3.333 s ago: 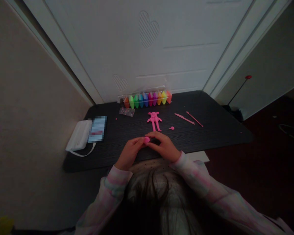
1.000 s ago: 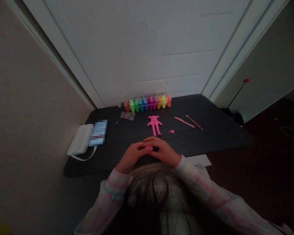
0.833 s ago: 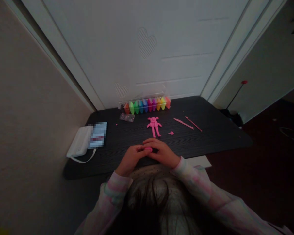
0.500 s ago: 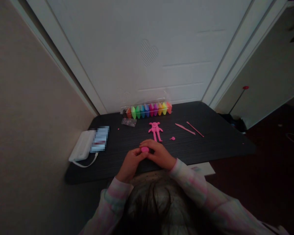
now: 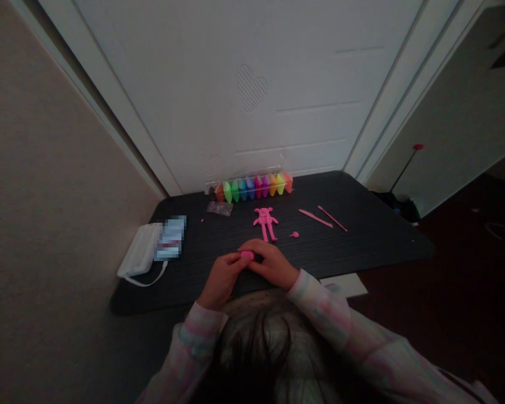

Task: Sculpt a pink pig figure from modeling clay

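Note:
Between the fingertips of both hands sits a small rounded piece of pink modelling clay (image 5: 247, 255). My left hand (image 5: 224, 279) grips it from the left, thumb near its front. My right hand (image 5: 273, 265) closes on it from the other side, fingers curled over the far edge. Just beyond my hands a pink clay figure (image 5: 265, 223) with round ears, arms and two long legs lies flat on the dark table (image 5: 219, 235). To its right rests a small pink clay blob (image 5: 295, 234) with a thin tail.
Two pink modelling tools, a flat knife (image 5: 315, 217) and a thin stick (image 5: 332, 218), lie at the right. A clear pack of coloured clay (image 5: 250, 188) stands against the white door (image 5: 193, 84). A small clear bag (image 5: 220, 209) lies before it. A white power bank (image 5: 141, 249) with cable is at left.
The thumb and fingers have shifted slightly around the pink clay, which shows a little differently between them. The whole view has moved slightly; the things on the table lie as before.

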Demonstrator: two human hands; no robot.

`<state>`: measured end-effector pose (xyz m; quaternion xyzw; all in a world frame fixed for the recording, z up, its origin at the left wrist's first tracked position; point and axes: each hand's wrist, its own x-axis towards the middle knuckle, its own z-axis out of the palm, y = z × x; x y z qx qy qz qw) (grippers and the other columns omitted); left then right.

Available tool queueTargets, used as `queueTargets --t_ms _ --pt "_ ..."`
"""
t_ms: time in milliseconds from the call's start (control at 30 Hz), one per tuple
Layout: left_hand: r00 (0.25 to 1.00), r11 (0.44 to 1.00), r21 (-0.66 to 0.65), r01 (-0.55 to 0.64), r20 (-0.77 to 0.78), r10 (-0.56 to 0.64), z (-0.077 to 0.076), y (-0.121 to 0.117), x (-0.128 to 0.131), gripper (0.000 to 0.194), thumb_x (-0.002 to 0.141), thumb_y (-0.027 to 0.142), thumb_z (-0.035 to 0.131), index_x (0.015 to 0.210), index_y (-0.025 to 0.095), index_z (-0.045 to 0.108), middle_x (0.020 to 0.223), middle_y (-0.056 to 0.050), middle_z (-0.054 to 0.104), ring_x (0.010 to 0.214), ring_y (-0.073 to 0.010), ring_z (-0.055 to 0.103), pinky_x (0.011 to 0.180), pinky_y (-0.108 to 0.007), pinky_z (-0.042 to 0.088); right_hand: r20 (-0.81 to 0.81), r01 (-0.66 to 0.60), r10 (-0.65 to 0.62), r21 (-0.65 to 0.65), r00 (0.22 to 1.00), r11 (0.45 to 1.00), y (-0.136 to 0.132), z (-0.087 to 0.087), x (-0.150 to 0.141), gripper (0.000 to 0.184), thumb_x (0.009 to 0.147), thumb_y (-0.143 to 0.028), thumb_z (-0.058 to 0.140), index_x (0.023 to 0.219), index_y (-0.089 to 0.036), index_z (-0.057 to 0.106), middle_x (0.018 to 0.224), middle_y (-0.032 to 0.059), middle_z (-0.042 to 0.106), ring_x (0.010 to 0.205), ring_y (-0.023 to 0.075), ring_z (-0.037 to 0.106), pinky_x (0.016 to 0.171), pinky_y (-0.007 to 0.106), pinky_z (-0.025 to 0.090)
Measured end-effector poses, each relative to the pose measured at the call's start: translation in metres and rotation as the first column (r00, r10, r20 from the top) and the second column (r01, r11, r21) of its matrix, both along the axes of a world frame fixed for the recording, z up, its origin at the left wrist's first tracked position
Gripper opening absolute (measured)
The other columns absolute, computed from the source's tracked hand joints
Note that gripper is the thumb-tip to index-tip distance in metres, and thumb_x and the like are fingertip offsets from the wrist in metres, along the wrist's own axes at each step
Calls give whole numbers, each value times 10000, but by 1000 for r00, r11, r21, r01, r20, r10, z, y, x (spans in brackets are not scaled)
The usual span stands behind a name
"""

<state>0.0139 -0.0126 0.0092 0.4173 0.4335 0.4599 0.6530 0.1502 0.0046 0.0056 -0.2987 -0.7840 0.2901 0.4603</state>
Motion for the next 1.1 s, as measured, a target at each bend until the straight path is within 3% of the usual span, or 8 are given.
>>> queueTargets --t_ms 200,500,667,800,933,1100 --pt "998 999 44 -25 -53 27 -4 0 -2 136 646 253 644 698 131 676 711 -17 657 726 -138 554 773 -270 399 2 0 0 -5 1000 1000 -1 2 0 205 739 -141 546 942 -154 567 914 63 599 882 138 543 811 287 438" --pt "996 998 8 69 -59 -68 -5 3 -2 171 649 235 637 770 118 668 754 -28 664 741 -138 558 754 -256 397 27 -35 35 3 999 999 0 2 0 206 734 -121 537 929 -168 586 926 59 579 902 139 532 825 290 433" --pt "997 998 15 55 -47 -54 -5 4 -3 158 657 217 634 774 118 672 758 -25 666 759 -135 556 772 -249 389 32 -42 42 -1 999 999 0 3 0 205 741 -127 535 936 -156 593 925 68 580 900 140 532 825 289 429" --pt "985 995 -39 93 151 -86 1 2 -1 181 653 239 640 772 105 670 765 -45 662 768 -143 564 778 -260 399 -21 -60 59 -42 998 997 0 2 1 214 723 -177 585 936 -152 594 953 79 575 929 150 526 842 301 420" --pt "890 982 -91 165 444 -109 4 -6 4 227 685 286 611 794 94 661 827 -77 653 821 -169 571 801 -297 409 -121 -149 133 -131 984 980 -1 2 3 236 687 -224 635 914 -169 602 1006 77 556 973 157 512 873 316 402" --pt "802 964 -159 214 592 -80 -1 -12 12 216 703 284 595 801 99 646 845 -71 645 843 -166 567 814 -298 410 -251 -269 209 -236 945 934 -2 5 7 256 672 -243 649 919 -189 608 1015 58 556 991 157 505 896 327 385"
